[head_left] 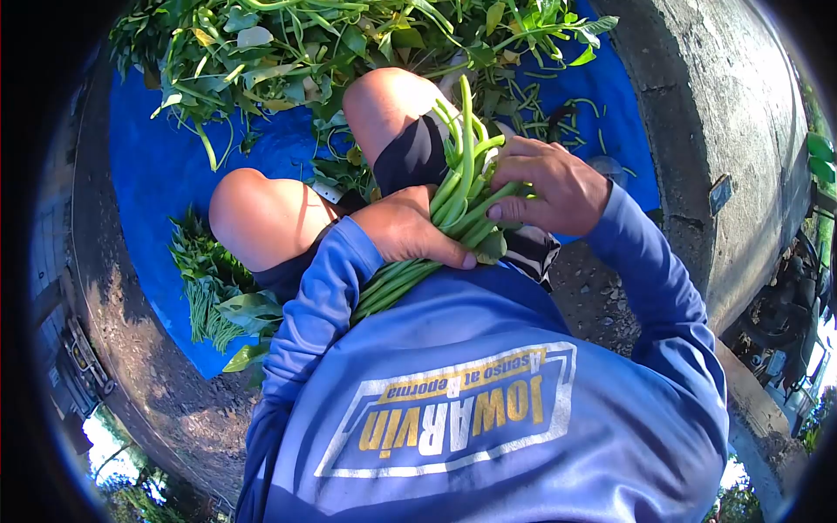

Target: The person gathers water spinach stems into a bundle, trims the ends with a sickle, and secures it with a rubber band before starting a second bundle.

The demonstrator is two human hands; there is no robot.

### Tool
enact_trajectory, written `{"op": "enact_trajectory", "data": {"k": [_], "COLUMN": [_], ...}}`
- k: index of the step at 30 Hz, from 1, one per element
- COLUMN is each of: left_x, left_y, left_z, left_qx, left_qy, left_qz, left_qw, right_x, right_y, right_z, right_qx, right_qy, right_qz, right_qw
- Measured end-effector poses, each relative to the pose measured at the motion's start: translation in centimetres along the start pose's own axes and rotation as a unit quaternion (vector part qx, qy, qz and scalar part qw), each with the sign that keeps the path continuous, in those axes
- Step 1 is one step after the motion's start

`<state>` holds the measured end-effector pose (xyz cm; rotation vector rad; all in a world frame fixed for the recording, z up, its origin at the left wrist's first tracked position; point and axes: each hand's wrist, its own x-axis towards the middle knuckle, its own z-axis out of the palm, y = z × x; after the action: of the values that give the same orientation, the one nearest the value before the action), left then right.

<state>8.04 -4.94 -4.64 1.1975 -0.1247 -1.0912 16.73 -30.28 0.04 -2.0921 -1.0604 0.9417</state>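
Note:
A thick bunch of long green stems point(462, 196) lies slanted across my lap, its lower stalks running down over my shirt front. My left hand point(410, 228) is wrapped around the bunch, thumb pressed along its near side. At the bunch's upper right, my right hand point(554, 183) has its fingers curled and its thumb against the stems, closed on some of them. One small leaf point(493, 247) hangs from the bunch below the thumbs. Part of the bunch is hidden behind both hands.
Leafy green cuttings point(305, 52) are heaped across the far side of a blue tarp point(148, 218). More bundled greens point(214, 288) lie to the left beside my knee. Loose stem pieces point(567, 122) are scattered at the right. A concrete edge point(689, 131) borders the tarp.

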Motion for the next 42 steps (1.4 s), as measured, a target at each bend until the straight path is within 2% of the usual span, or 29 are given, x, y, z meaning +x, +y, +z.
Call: {"op": "enact_trajectory", "data": {"k": [1, 2, 3, 5, 7, 8, 9, 12, 14, 17, 18, 20, 21, 23, 24, 25, 27, 28, 31, 32, 33, 34, 35, 37, 39, 40, 42], "left_x": [0.0, -0.1, -0.1, -0.2, 0.4, 0.4, 0.3, -0.3, -0.6, -0.6, -0.7, -0.7, -0.5, -0.5, -0.6, -0.6, -0.6, -0.6, -0.6, -1.4, -2.1, -3.1, -4.0, -5.0, -5.3, -5.3, -5.2], "left_y": [0.1, 0.4, 0.6, 0.0, 0.7, 0.7, 0.5, -0.4, 0.7, -0.1, 0.5, 1.4, 1.7, 1.7, 1.7, 1.8, 2.1, 2.1, 0.9, 1.1, 0.9, 0.8, 0.7, 1.4, 2.3, 2.3, 3.1], "left_z": [0.3, 0.4, 0.4, 0.8, -0.1, -0.1, -0.2, -0.5, -0.5, -0.3, 0.0, 0.1, 0.0, 0.1, 0.0, 0.0, 0.6, 1.0, 0.0, -1.1, -1.4, -2.1, -2.7, -3.2, -2.7, -2.5, -1.3], "left_qx": [0.018, 0.042, 0.064, 0.072, 0.103, 0.049, 0.057, 0.084, 0.123, 0.096, 0.118, 0.123, 0.128, 0.131, 0.128, 0.126, 0.104, 0.090, 0.006, -0.023, -0.065, -0.101, -0.135, -0.136, -0.139, -0.128, -0.110], "left_qy": [0.016, 0.042, 0.068, 0.056, 0.050, 0.034, 0.045, 0.077, 0.075, 0.087, 0.090, 0.053, 0.034, 0.046, 0.046, 0.048, 0.048, 0.044, 0.060, 0.065, 0.088, 0.115, 0.141, 0.153, 0.162, 0.168, 0.191], "left_qz": [-0.019, -0.032, -0.047, -0.069, -0.074, -0.050, -0.043, -0.028, -0.024, 0.030, 0.028, -0.031, -0.058, -0.042, -0.050, -0.058, -0.017, 0.001, -0.003, -0.033, -0.012, 0.011, 0.034, 0.056, 0.065, 0.056, 0.066], "left_qw": [1.000, 0.998, 0.995, 0.993, 0.991, 0.997, 0.996, 0.993, 0.989, 0.991, 0.989, 0.990, 0.990, 0.989, 0.989, 0.989, 0.993, 0.995, 0.998, 0.997, 0.994, 0.988, 0.980, 0.977, 0.975, 0.976, 0.973], "right_x": [0.3, -0.1, 0.6, 0.7, 1.3, 1.3, 1.8, 0.5, 1.1, 1.2, 0.8, 0.3, 0.3, 0.3, 0.5, 0.7, 1.8, 2.2, 2.6, 1.9, 0.8, -0.7, -1.9, -2.8, -0.3, 1.5, 4.2], "right_y": [0.4, 0.1, -0.7, -2.8, -2.1, -1.4, -1.1, -2.5, -0.3, 1.3, 1.0, 0.4, -0.1, -1.7, -2.1, -1.4, 0.8, 1.4, 0.9, -0.5, -1.7, -3.1, -3.0, -3.5, -2.4, -2.8, -4.0], "right_z": [0.1, -0.1, -1.5, -2.3, -1.2, -0.9, -1.1, -1.5, -0.1, 1.0, 1.3, 1.3, 0.8, -0.5, -0.8, -0.5, -0.1, -0.1, -1.3, -2.4, -3.3, -3.6, -3.6, -2.2, 2.4, 4.6, 5.8], "right_qx": [0.065, 0.062, -0.011, -0.140, -0.153, -0.185, -0.219, -0.156, -0.096, -0.046, -0.046, -0.043, -0.078, -0.148, -0.190, -0.147, -0.063, -0.028, -0.016, -0.025, 0.029, 0.187, 0.221, 0.157, 0.316, 0.339, 0.392], "right_qy": [-0.018, 0.082, 0.127, 0.208, 0.157, 0.137, 0.115, 0.037, 0.059, 0.069, 0.083, 0.089, 0.069, 0.031, 0.040, 0.016, -0.029, -0.077, 0.108, 0.265, 0.375, 0.423, 0.409, 0.259, 0.249, 0.309, 0.366], "right_qz": [0.011, -0.012, -0.078, -0.180, -0.181, -0.178, -0.182, -0.075, -0.098, -0.096, -0.108, -0.112, -0.086, -0.029, -0.034, -0.043, -0.064, -0.002, -0.120, -0.120, -0.052, 0.032, 0.086, 0.232, 0.098, 0.088, 0.062], "right_qw": [0.998, 0.995, 0.989, 0.951, 0.959, 0.957, 0.952, 0.984, 0.989, 0.992, 0.990, 0.989, 0.991, 0.988, 0.980, 0.988, 0.996, 0.997, 0.987, 0.956, 0.925, 0.886, 0.881, 0.924, 0.910, 0.884, 0.842]}}
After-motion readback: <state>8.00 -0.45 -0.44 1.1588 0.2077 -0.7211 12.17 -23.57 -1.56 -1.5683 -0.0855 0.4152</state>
